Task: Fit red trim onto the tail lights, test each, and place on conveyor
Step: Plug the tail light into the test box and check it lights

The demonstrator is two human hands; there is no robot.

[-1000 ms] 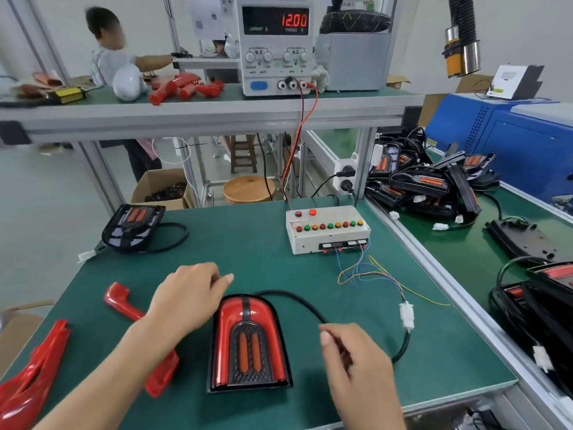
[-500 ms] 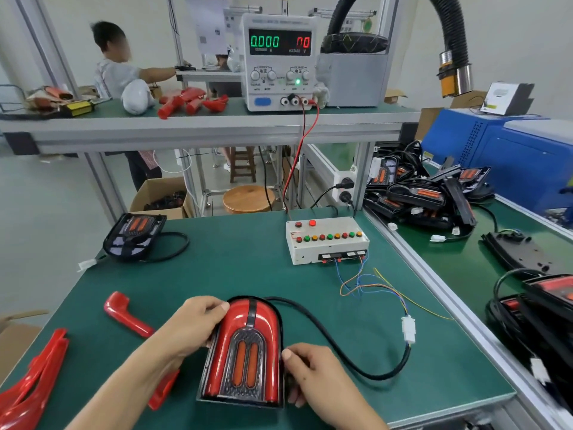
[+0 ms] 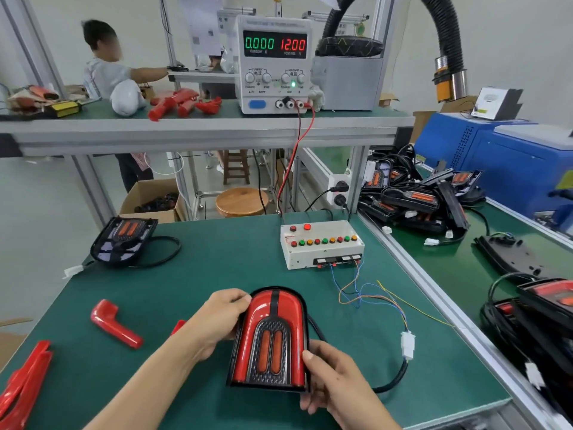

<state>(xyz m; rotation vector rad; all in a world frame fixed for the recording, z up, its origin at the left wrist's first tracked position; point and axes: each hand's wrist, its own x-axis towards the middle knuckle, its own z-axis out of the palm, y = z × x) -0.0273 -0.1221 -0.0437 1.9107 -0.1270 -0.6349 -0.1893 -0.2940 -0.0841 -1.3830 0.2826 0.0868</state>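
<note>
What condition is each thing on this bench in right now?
Tail light: red trim on, held tilted by both hands.
Left hand: grips its upper left edge.
Right hand: grips its lower right edge.
Plug: unconnected.
Supply: on, 12.00 V, 0.000 A.

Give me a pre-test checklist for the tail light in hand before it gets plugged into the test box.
1. Red trim seated around the tail light: looks ok on the visible face; the rear clips cannot be seen.
2. Grip: ok. The left hand holds the upper left edge, the right hand the lower right corner.
3. Power supply set: ok, reads 12.00 volts, 0.000 amps.
4. White connector free: ok, lying loose on the mat, not plugged in.
5. Test box powered: one red lamp lit; readiness cannot be told.
6. Lamp function: cannot tell, not yet tested.
</note>
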